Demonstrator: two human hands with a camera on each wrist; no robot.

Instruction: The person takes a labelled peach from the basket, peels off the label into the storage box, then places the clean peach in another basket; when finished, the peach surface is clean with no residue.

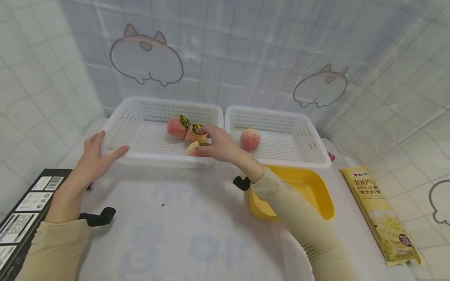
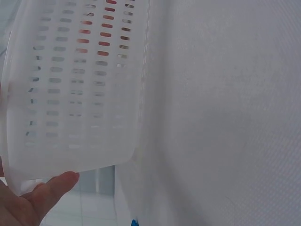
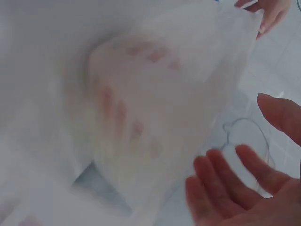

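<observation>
- The left hand (image 1: 95,156) lies against the near left corner of the left white basket (image 1: 140,117), palm towards the outer wall, fingers straight and close together, the thumb stretched along the front rim (it grips nothing)
- In the left wrist view the thumb (image 2: 56,186) touches the lower edge of that basket's slotted wall (image 2: 75,94), and red fruit shows through the slots
- The left forearm, in a beige sleeve (image 1: 56,249), runs from the lower left corner up to the basket, with the wrist nearly straight
- The right hand (image 1: 219,144) reaches over the front rim into the right end of the left basket, knuckles up and wrist bent slightly down, the fingers loosely spread over the peaches
- Its fingertips are at the nearest peach (image 1: 197,149); whether they pinch it or only touch it I cannot tell, and in the blurred right wrist view the fingers (image 3: 225,183) look straight and apart
- Two more peaches (image 1: 177,127), each with a dark and gold sticker, lie just behind that one in the same basket, close together
- A single peach (image 1: 250,139) sits in the right white basket (image 1: 302,132), which stands touching the left one
- A yellow tray (image 1: 316,191) lies under the right forearm, and a pasta packet (image 1: 381,216) lies well to its right
- A black box (image 1: 21,218) with labels rests at the table's left edge
</observation>
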